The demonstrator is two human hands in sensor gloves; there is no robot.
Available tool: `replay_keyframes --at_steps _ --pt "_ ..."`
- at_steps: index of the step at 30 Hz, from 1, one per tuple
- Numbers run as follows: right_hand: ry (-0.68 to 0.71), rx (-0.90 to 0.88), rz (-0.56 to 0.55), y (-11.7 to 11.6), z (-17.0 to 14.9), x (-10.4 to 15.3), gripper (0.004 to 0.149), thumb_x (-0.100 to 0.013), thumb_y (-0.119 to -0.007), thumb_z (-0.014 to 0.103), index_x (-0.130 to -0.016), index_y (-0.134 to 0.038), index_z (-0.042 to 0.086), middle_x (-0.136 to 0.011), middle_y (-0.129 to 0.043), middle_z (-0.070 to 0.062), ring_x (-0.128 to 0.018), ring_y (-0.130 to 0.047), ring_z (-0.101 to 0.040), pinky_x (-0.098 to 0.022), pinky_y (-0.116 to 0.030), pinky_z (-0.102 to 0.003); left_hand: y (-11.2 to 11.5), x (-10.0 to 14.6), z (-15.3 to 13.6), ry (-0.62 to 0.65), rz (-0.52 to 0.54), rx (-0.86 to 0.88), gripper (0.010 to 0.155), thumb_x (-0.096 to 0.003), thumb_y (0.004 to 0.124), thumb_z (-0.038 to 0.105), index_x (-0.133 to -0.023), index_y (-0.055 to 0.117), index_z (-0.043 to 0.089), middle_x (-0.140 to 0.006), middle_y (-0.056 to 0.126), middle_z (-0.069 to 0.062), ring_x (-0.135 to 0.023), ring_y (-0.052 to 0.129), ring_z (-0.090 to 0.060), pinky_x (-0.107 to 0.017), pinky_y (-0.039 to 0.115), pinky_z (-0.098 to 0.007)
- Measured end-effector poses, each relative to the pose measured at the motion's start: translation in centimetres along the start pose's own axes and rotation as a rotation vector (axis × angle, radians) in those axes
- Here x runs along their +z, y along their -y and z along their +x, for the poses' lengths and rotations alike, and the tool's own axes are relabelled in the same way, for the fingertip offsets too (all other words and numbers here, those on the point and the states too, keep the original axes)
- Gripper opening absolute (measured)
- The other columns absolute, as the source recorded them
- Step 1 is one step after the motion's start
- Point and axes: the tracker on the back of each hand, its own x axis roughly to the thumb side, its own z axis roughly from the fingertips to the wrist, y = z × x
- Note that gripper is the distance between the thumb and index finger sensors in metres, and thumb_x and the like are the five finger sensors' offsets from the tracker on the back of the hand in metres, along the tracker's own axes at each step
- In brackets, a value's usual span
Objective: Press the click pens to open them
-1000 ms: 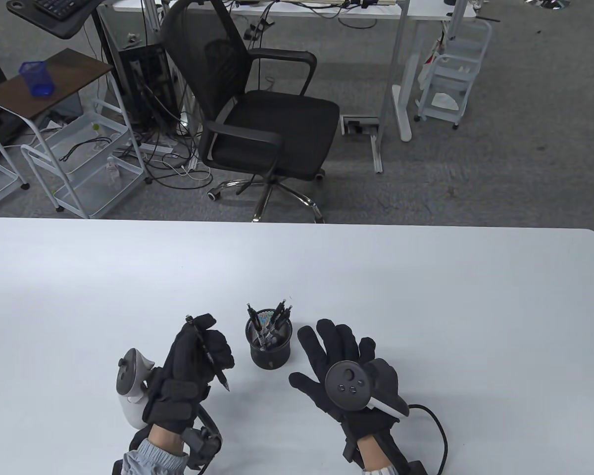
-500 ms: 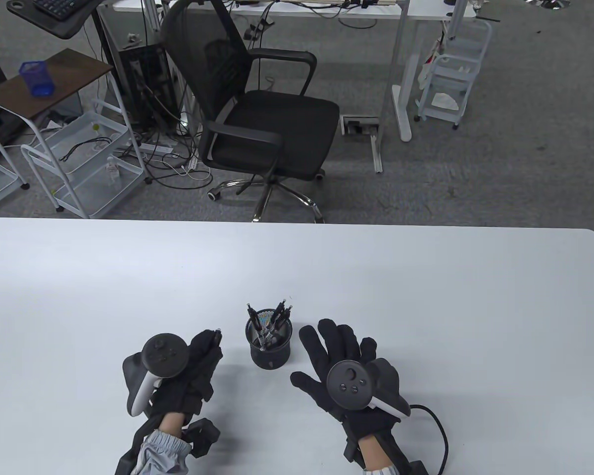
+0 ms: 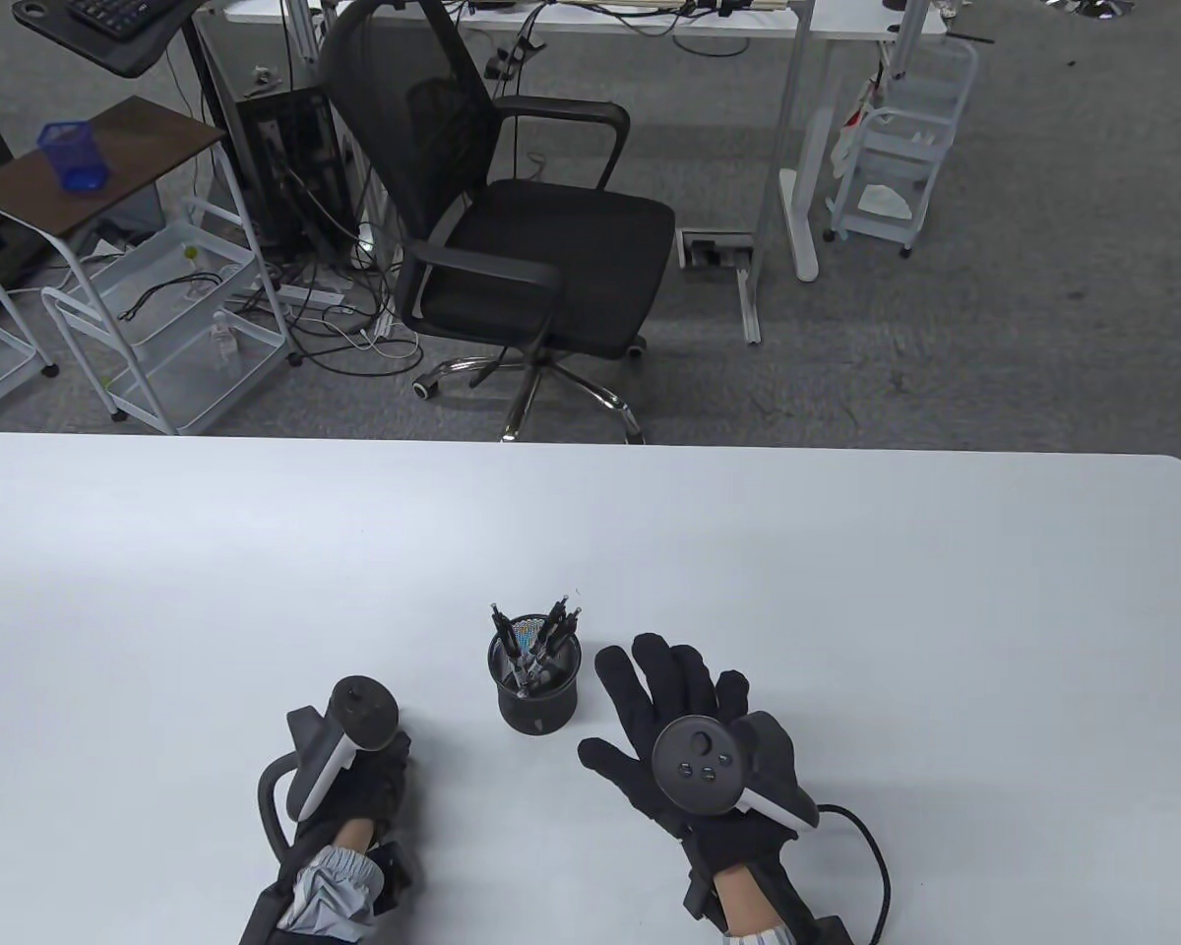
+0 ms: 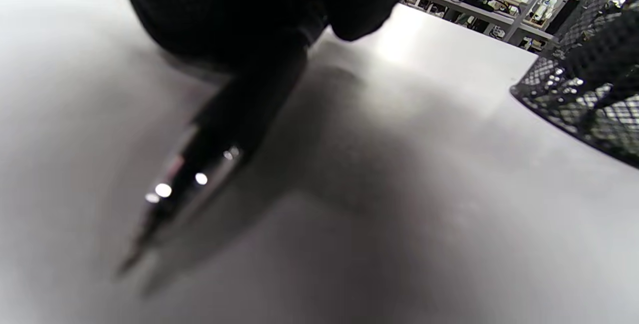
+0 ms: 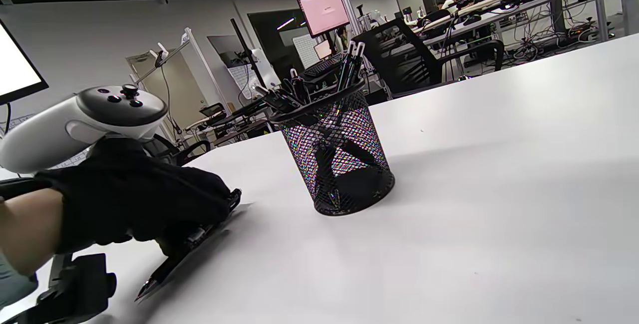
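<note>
A black mesh pen cup (image 3: 538, 682) stands on the white table (image 3: 846, 591) with several black click pens (image 3: 551, 630) upright in it. My left hand (image 3: 394, 760) lies palm down just left of the cup, tracker on top. It grips one black click pen (image 5: 172, 259) low over the table, tip (image 5: 142, 291) slanting down toward the near edge. The left wrist view shows this pen (image 4: 224, 139) blurred under the glove, with the cup (image 4: 589, 94) at right. My right hand (image 3: 642, 717) rests flat to the right of the cup, fingers spread, holding nothing.
A black office chair (image 3: 512, 226) stands beyond the table's far edge. White carts (image 3: 157, 325) and desks fill the floor behind. The right glove's cable (image 3: 871, 847) trails near the front edge.
My left hand has turned from palm up to palm down and dropped toward the near edge, bringing the pen low over the table. The right hand and cup have stayed put.
</note>
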Motion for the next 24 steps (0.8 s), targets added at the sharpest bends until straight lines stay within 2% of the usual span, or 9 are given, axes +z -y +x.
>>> replay_keyframes --at_steps 10,24 --pt "0.014 -0.001 -0.013 0.11 0.16 0.10 0.076 -0.066 -0.052 0.054 -0.123 -0.017 0.017 -0.125 -0.009 -0.029 -0.108 -0.016 -0.064 -0.063 -0.007 -0.085 0.39 -0.04 -0.24 -0.014 -0.001 -0.015 0.054 -0.0692 0.075 0.035 -0.113 0.059 0.008 -0.093 0.076 -0.014 -0.069 0.087 -0.017 -0.053 0.089 -0.030" --pt "0.012 -0.001 -0.013 0.16 0.12 0.12 0.076 -0.066 -0.052 0.054 -0.123 -0.018 0.017 -0.125 -0.009 -0.029 -0.108 -0.016 -0.064 -0.063 -0.008 -0.085 0.61 -0.13 -0.12 -0.002 -0.026 -0.051 0.065 -0.0675 0.078 0.041 -0.116 0.052 0.006 -0.095 0.072 -0.015 -0.070 0.084 -0.016 -0.054 0.087 -0.029"
